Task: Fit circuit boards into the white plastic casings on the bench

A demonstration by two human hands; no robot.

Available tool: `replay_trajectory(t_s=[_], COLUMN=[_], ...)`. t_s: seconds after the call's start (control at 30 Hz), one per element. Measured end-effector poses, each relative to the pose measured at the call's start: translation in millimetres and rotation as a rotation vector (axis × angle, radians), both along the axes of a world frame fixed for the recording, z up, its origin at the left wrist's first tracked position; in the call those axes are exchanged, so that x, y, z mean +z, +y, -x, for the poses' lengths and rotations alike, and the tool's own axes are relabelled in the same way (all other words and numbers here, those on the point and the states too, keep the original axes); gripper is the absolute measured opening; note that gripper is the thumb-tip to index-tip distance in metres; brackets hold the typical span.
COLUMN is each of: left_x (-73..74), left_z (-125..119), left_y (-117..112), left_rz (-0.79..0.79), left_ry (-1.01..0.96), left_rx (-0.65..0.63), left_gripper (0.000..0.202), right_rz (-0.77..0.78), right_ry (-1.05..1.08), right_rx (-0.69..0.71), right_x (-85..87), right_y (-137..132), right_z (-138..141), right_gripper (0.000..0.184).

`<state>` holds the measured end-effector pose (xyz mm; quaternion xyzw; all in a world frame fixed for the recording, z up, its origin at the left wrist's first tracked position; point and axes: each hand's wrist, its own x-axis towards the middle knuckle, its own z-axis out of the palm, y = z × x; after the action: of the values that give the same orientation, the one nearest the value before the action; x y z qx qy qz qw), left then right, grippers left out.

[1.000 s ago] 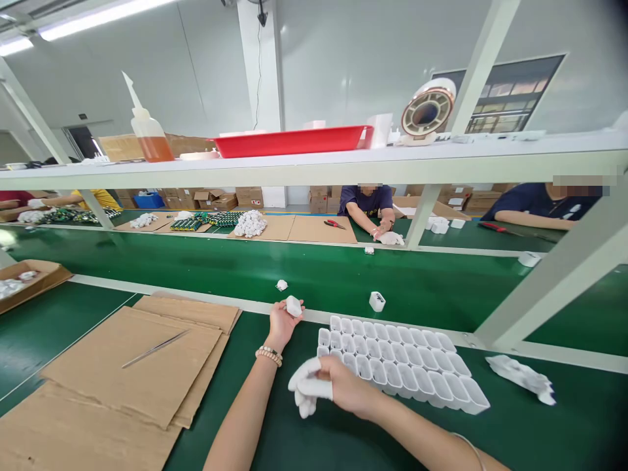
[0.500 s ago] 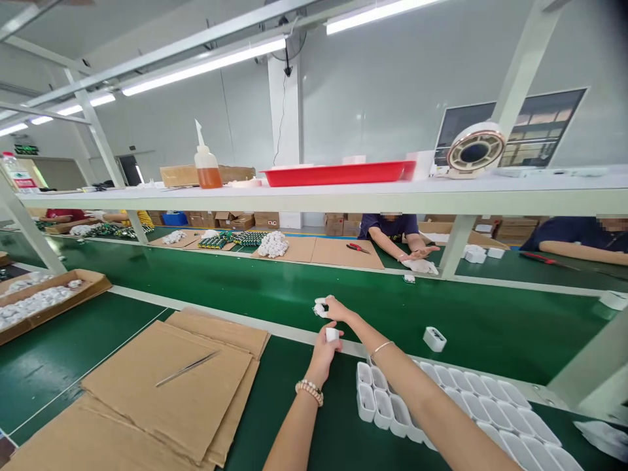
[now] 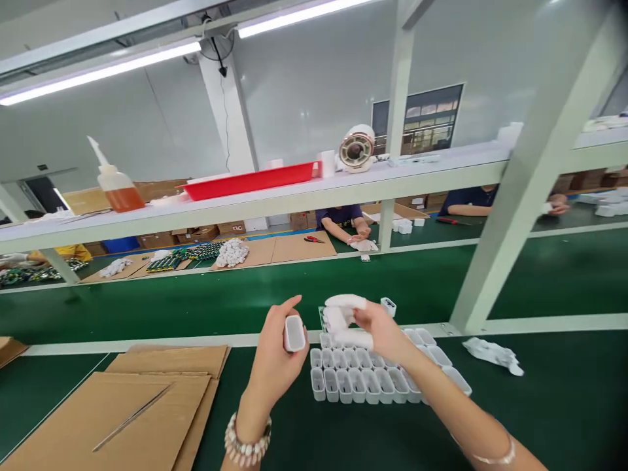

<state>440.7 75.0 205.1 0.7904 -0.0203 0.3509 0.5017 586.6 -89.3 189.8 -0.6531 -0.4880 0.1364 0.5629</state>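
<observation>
Two hands work near the middle of the frame, set close together and apart from each other. Bare but for a bead bracelet (image 3: 248, 445) at the wrist, the left hand (image 3: 275, 356) is closed around one hollow white plastic housing (image 3: 295, 333), its open end turned up toward the viewer, presumably so that the cavity stays unobstructed. White covers sheathe fingers of the right hand (image 3: 375, 329), which are curled into a narrow pinch on a green-edged part (image 3: 322, 318); it may be a small circuit board, though the covers hide most of it. Below and behind that hand, at lower centre-right, rows of matching housings (image 3: 358, 386) stand packed side by side with mouths up, an arrangement that likely helps them prop one another and be reached in order. Another single housing (image 3: 388, 306) sits on the green strip (image 3: 196, 304) just beyond the right hand. At lower left, metal tweezers (image 3: 132, 418) lie across stacked cardboard sheets (image 3: 161, 399), which probably shield the worktop, while a crumpled white glove (image 3: 493, 354) rests at right, clear of the rows.
</observation>
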Motion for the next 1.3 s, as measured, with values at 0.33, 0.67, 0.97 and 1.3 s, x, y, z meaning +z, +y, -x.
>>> replay_trajectory(t_s=[0.33,0.67,0.97,1.3], left_x=[22.0,20.2,20.9,20.3], left_z=[36,40,37,35], left_y=[-56,-56,-58,-62], left_rz=[-0.625,-0.828,-0.890,-0.890], left_ry=[0.079,0.022,-0.016,0.024], left_rx=[0.034,0.193,0.193,0.174], left_gripper=[0.084,0.084,0.080,0.081], right_rz=[-0.235,-0.117,-0.070,0.045], right_ry=[-0.602,-0.633,-0.609,-0.527], right_rx=[-0.095,-0.077,-0.129,-0.180], right_x=[45.4,43.4,41.3,37.5], right_y=[-80,-75,-79,-82], right_z=[76,81,88,94], right_gripper=[0.048,0.046,0.031,0.042])
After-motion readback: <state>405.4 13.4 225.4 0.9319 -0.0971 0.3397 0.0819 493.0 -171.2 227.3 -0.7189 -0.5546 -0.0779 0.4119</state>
